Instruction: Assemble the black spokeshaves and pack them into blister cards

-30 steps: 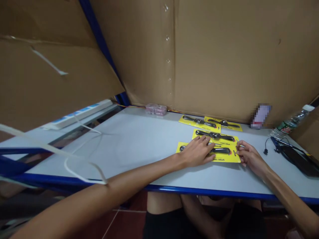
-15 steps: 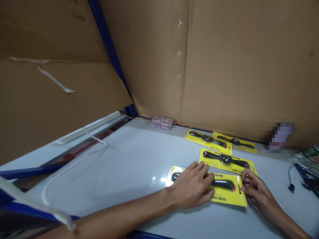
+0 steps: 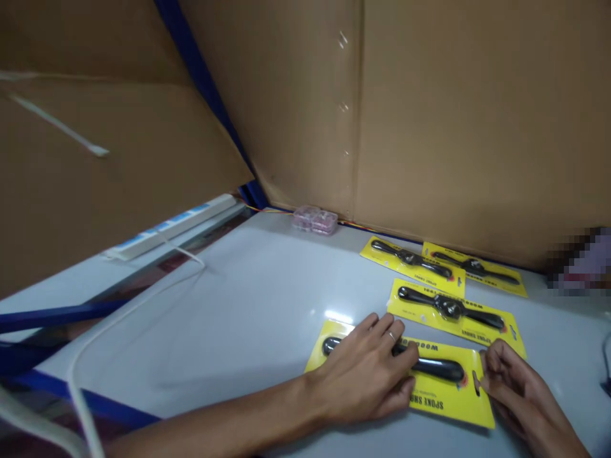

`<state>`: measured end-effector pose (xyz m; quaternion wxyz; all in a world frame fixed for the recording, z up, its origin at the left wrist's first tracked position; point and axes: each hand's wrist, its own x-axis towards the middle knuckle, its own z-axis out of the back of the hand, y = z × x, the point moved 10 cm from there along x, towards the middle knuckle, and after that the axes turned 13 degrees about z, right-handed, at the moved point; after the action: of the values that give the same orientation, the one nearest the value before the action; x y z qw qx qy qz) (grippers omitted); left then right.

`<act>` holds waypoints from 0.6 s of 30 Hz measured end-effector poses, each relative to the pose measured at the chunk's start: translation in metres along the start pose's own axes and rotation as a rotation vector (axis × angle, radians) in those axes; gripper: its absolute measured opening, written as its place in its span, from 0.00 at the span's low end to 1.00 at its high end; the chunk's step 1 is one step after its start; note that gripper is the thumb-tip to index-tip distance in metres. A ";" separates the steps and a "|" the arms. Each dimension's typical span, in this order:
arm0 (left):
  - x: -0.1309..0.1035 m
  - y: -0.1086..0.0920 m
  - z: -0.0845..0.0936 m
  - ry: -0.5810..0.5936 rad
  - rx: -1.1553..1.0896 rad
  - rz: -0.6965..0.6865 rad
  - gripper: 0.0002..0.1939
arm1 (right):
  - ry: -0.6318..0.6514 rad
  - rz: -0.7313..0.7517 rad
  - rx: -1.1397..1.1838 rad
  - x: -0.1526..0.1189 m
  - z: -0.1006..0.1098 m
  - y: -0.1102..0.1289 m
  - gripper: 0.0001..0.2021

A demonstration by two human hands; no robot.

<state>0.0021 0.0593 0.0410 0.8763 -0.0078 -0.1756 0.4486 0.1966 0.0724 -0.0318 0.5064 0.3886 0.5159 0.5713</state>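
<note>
The nearest yellow spoke shave package (image 3: pixel 439 369) lies on the grey table, a black two-handled tool under its clear plastic. My left hand (image 3: pixel 367 369) lies over the middle of this package, fingers curled around the tool and hiding its centre. At the package's right end, my right hand (image 3: pixel 525 394) pinches the edge beside the hanging slot. Just behind lies a second package (image 3: pixel 449 308). Farther back are a third package (image 3: pixel 413 259) and a fourth package (image 3: pixel 477 267), which partly overlap or touch.
A clear plastic box with pinkish contents (image 3: pixel 315 220) sits at the table's back edge. A white power strip (image 3: pixel 176 226) and white cable (image 3: pixel 95 337) are on the left. Cardboard walls (image 3: pixel 477 114) rise behind. A blurred purple object (image 3: pixel 589 261) is at the right.
The view has shifted, so the packages appear farther right. Both hands keep the same hold on the nearest package.
</note>
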 end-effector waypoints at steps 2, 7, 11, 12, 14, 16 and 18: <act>-0.001 0.000 0.000 -0.003 0.013 0.007 0.10 | -0.032 -0.017 0.023 -0.005 -0.003 0.008 0.22; -0.002 -0.005 -0.005 0.012 0.040 -0.030 0.09 | -0.111 -0.056 0.061 -0.026 0.017 0.011 0.21; -0.003 -0.012 -0.008 0.050 0.030 -0.065 0.09 | -0.210 -0.111 0.002 -0.056 0.057 -0.002 0.20; -0.003 -0.012 -0.008 0.054 0.031 -0.067 0.10 | -0.250 -0.110 -0.014 -0.063 0.070 -0.005 0.20; -0.003 -0.012 -0.008 0.049 0.037 -0.066 0.10 | -0.340 -0.089 -0.063 -0.077 0.099 -0.008 0.19; -0.002 -0.010 -0.007 0.044 0.037 -0.069 0.10 | -0.429 -0.067 -0.134 -0.092 0.132 -0.012 0.17; -0.001 -0.009 -0.008 0.051 0.031 -0.088 0.10 | -0.479 -0.063 -0.203 -0.109 0.166 -0.021 0.12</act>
<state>0.0109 0.0548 0.0349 0.8994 0.0020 -0.1465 0.4119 0.3806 -0.0027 -0.0160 0.6681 0.4437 0.3331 0.4957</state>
